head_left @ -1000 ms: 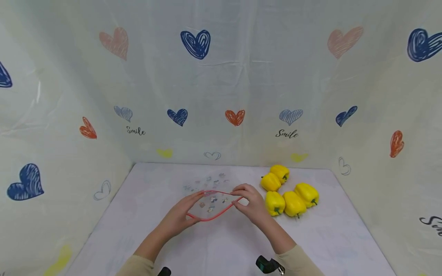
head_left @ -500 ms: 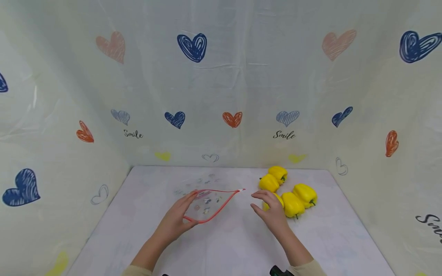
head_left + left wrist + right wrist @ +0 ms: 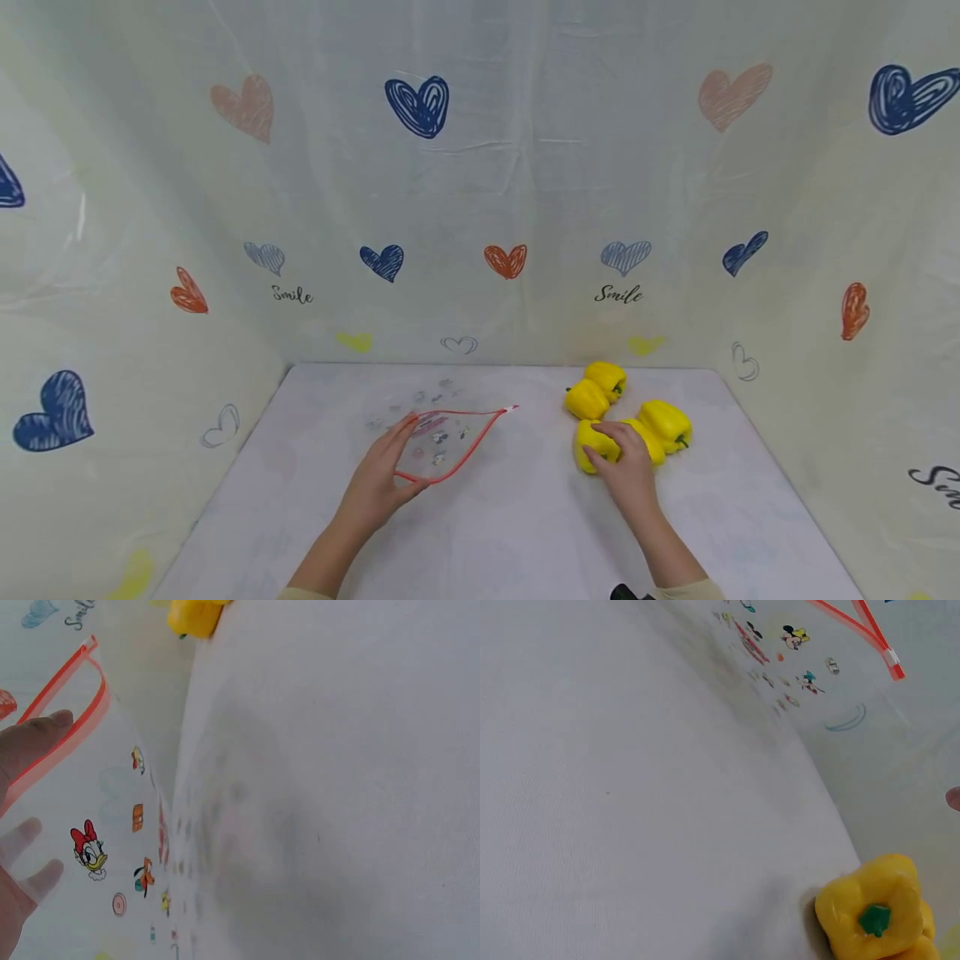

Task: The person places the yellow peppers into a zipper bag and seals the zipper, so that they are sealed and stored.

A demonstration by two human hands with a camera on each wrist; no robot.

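Note:
My left hand (image 3: 378, 487) holds a clear zip bag (image 3: 450, 454) by its red-edged mouth, thumb at the near edge and fingers at the far one. The mouth is spread apart, and cartoon prints show on the plastic (image 3: 112, 847) in the left wrist view. Over the front-left yellow bell pepper (image 3: 582, 446) my right hand (image 3: 628, 465) hovers, thumb and fingers parted and overlapping it in the head view. In the right wrist view that bell pepper (image 3: 855, 934) shows its green stem, with one fingertip (image 3: 953, 799) at the frame's edge, apart from it.
Several more yellow bell peppers (image 3: 663, 423) lie close together on the right half of the white-covered table (image 3: 480, 542), two of them farther back (image 3: 587, 400). A heart-printed curtain (image 3: 480, 183) encloses the table at the back and sides.
My right hand has let go of the bag's mouth and moved right to the front-left bell pepper. My left hand keeps the bag, which has shifted slightly left.

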